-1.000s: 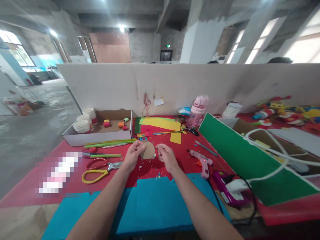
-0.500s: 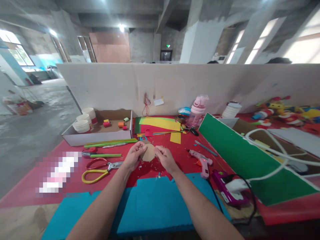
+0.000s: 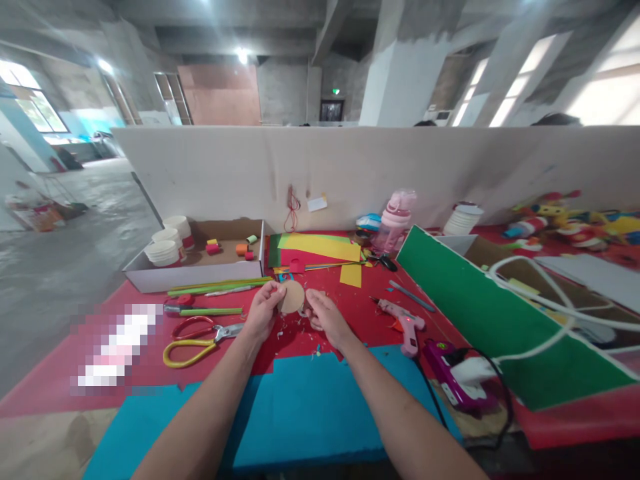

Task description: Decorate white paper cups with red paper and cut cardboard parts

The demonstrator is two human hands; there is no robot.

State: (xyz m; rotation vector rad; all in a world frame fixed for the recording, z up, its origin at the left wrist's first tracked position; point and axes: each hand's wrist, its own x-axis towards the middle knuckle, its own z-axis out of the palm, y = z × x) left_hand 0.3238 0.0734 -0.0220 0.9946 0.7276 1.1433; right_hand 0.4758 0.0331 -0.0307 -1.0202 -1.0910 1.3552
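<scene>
A round tan cardboard disc [image 3: 293,297] is pinched at its left edge by my left hand [image 3: 265,310]. Close by its right edge is my right hand [image 3: 324,315], fingers curled together; what they hold, if anything, is too small to tell. Both hands are above the red table covering [image 3: 295,340], where small scraps lie. To the left are scissors [image 3: 193,352] with red and yellow handles. A pink glue gun [image 3: 407,327] lies to the right, and a blue sheet [image 3: 320,407] is under my forearms.
An open box [image 3: 200,275] with paper cups and small paper rolls stands back left. Coloured paper [image 3: 320,250] and a pink bottle [image 3: 396,217] are behind. A green board [image 3: 490,313] and purple power strip [image 3: 457,387] are at right.
The disc has moved slightly left and up. My right hand's fingers have come away from its right edge and curled more.
</scene>
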